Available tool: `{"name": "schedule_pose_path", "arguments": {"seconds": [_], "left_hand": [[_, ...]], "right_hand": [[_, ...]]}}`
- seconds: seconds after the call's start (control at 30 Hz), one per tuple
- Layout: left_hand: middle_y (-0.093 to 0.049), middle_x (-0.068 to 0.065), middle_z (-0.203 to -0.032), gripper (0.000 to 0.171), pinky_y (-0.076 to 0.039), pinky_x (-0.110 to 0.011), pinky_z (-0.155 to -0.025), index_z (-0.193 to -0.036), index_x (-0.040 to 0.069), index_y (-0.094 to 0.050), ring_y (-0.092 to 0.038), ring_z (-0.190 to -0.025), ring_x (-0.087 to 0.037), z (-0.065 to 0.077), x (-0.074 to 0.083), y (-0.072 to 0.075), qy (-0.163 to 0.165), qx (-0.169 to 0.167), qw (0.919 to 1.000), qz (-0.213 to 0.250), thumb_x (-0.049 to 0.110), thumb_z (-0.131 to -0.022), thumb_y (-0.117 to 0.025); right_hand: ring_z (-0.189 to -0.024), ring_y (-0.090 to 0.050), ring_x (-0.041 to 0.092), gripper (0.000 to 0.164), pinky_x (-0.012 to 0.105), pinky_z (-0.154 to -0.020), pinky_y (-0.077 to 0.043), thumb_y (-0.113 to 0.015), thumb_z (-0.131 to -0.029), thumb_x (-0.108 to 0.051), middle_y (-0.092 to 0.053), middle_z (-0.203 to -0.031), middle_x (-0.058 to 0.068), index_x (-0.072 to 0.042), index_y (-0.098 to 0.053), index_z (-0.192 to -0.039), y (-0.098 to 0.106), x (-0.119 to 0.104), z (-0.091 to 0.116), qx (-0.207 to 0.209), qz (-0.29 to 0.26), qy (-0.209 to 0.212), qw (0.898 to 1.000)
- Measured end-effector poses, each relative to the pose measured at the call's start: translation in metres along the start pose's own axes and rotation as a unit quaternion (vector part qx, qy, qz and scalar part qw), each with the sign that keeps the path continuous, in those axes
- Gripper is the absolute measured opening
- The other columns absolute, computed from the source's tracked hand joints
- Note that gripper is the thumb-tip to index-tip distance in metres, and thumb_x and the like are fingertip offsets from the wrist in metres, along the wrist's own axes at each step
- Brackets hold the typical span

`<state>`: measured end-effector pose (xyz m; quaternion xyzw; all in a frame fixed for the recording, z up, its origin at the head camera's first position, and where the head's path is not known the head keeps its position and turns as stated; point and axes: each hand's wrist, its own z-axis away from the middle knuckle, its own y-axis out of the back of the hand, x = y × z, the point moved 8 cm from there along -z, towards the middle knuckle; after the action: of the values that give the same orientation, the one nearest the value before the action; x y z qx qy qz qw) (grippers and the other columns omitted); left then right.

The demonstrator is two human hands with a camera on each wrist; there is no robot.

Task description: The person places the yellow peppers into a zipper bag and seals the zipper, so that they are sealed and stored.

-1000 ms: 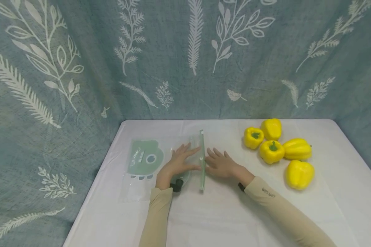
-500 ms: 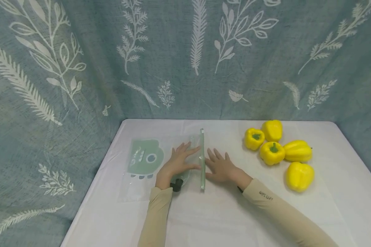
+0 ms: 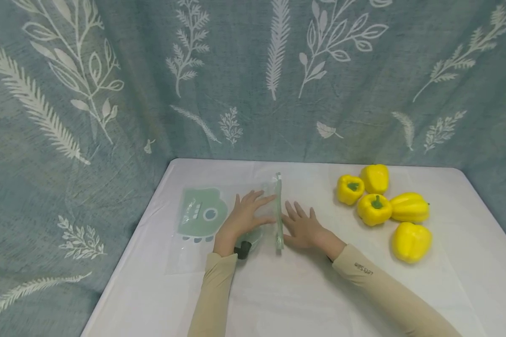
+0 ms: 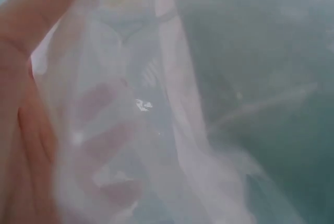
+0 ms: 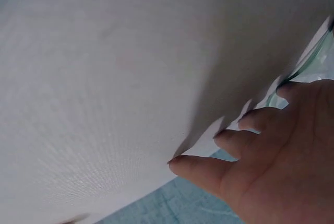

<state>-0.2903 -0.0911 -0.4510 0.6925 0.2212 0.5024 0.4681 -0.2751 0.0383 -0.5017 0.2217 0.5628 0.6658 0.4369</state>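
Note:
A clear zip bag (image 3: 194,255) with a pale green cartoon print lies on the left half of the white table. Its green zip edge (image 3: 279,210) stands toward the right. My left hand (image 3: 242,215) rests over the bag, fingers spread, with the fingertips and thumb close to the zip edge. Clear plastic (image 4: 146,145) hangs before that hand's fingers in the left wrist view, blurring them. On the other side of the zip edge, my right hand (image 3: 305,229) is spread low with its fingertips on the tablecloth (image 5: 115,98). Its thumb and nearest fingers are by the zip edge.
Several yellow bell peppers (image 3: 374,209) stand grouped at the back right of the table. One pepper (image 3: 411,242) sits a little nearer than the others. A patterned blue-green curtain (image 3: 253,121) hangs behind the table and down its left side.
The head view has tilted slightly. The near end of the zip edge has shifted away from me. My right hand's fingers have spread wider; the left hand is nearly still. The peppers stay put.

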Motion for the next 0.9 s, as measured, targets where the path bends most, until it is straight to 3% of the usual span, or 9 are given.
{"name": "schedule_pose_path", "arguments": {"seconds": [0.33, 0.57, 0.9], "left_hand": [[-0.022, -0.007, -0.153, 0.061, -0.005, -0.065, -0.107, -0.140, 0.031, -0.041, -0.014, -0.141, -0.034, -0.001, 0.000, -0.006, -0.015, -0.005, 0.9999, -0.001, 0.053, -0.085, -0.057], [-0.035, -0.004, -0.148, 0.055, -0.003, -0.065, -0.108, -0.141, 0.024, -0.039, -0.018, -0.141, -0.030, -0.002, 0.004, -0.010, -0.030, -0.007, 0.9995, -0.010, 0.045, -0.092, -0.050], [-0.036, -0.004, -0.147, 0.053, -0.005, -0.064, -0.109, -0.141, 0.024, -0.038, -0.021, -0.140, -0.029, -0.003, 0.004, -0.013, -0.034, 0.004, 0.9992, -0.018, 0.045, -0.093, -0.048]], "right_hand": [[-0.140, -0.004, 0.042, 0.069, 0.072, -0.102, -0.012, -0.040, -0.094, -0.052, -0.007, -0.154, 0.019, -0.012, -0.023, -0.147, 0.002, -0.003, 0.002, 0.007, 0.000, 0.010, 1.000], [-0.140, -0.004, 0.041, 0.068, 0.071, -0.102, -0.012, -0.040, -0.094, -0.050, -0.007, -0.154, 0.018, -0.012, -0.023, -0.147, -0.001, -0.002, 0.001, 0.011, 0.001, 0.007, 1.000], [-0.141, -0.002, 0.039, 0.068, 0.070, -0.104, -0.010, -0.039, -0.094, -0.052, -0.005, -0.154, 0.016, -0.015, -0.021, -0.148, -0.003, -0.001, -0.001, 0.004, 0.007, -0.002, 1.000]]}}
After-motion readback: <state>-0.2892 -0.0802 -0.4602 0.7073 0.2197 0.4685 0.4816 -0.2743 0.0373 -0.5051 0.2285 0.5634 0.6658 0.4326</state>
